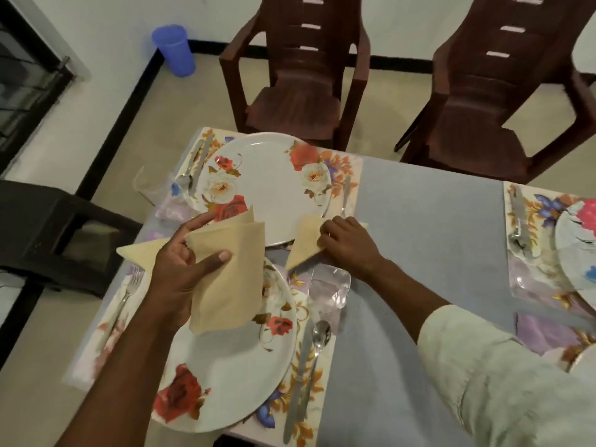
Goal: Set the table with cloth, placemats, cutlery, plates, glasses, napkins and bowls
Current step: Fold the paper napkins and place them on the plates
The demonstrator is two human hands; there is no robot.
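Nearest to the camera lies the near plate (pixel 225 375), a white one with red roses, on a floral placemat (pixel 309 375) over the grey cloth (pixel 419 237). Right of this plate a knife (pixel 298 382) and a spoon (pixel 319 340) lie side by side, and a fork (pixel 124 301) lies at its left. Above the plate's far-left part the left hand (pixel 180 272) holds a stack of folded beige napkins (pixel 229 279), thumb on top and fingers curled under it. Beyond the plate's far-right edge the right hand (pixel 348 240) rests with bent fingers on one folded napkin (pixel 304 243), which lies between this plate and the far plate (pixel 271 185). A clear glass (pixel 329 288) stands just right of the near plate, close to that napkin. Two brown chairs (pixel 296 79) stand past the table.
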